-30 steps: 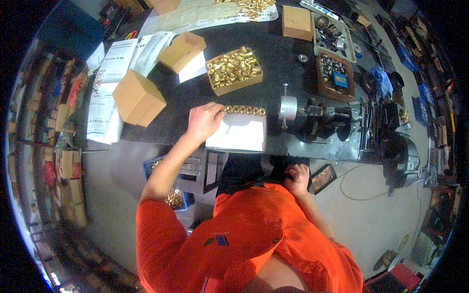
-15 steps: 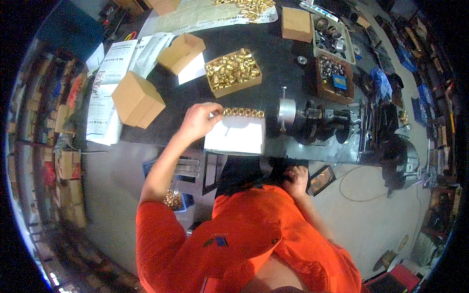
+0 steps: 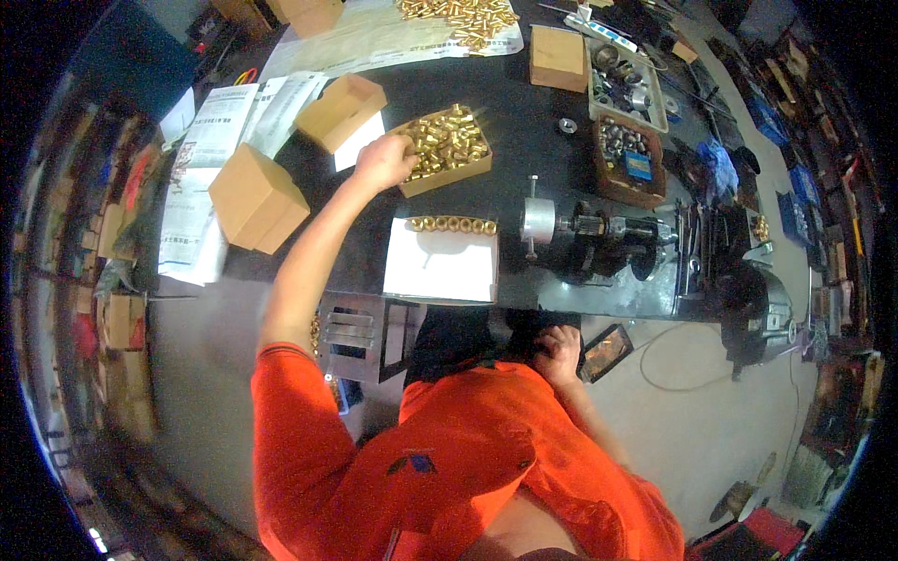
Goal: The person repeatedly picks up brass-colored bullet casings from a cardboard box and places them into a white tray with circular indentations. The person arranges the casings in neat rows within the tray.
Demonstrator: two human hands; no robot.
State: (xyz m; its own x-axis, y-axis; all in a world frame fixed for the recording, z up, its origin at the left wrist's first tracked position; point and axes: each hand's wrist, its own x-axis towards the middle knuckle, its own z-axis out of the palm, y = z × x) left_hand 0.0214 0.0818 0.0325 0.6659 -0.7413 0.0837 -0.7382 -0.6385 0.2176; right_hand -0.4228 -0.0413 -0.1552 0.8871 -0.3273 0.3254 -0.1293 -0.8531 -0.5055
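Note:
My left hand (image 3: 385,162) is at the near left side of an open cardboard box (image 3: 449,178) heaped with small brass cylindrical fittings (image 3: 447,140). Its fingers curl in over the brass pieces at that edge, and their tips are hidden. Closer to me, at the table's front edge, lies a white box (image 3: 441,266) with a row of hollow brass fittings (image 3: 453,225) along its far side. My right hand (image 3: 560,353) rests on my dark-trousered thigh below the table, fingers curled in, with nothing visible in them.
Cardboard boxes (image 3: 258,198) and newspaper sheets (image 3: 208,140) lie to the left. Loose brass pieces (image 3: 477,21) are spread on paper at the back. A metal spindle device (image 3: 599,229) stands right of the white box; bins of metal parts (image 3: 629,159) sit behind it.
My left hand has left the row of brass fittings at the white box and moved away from me to the heaped box. My right hand stays on my thigh.

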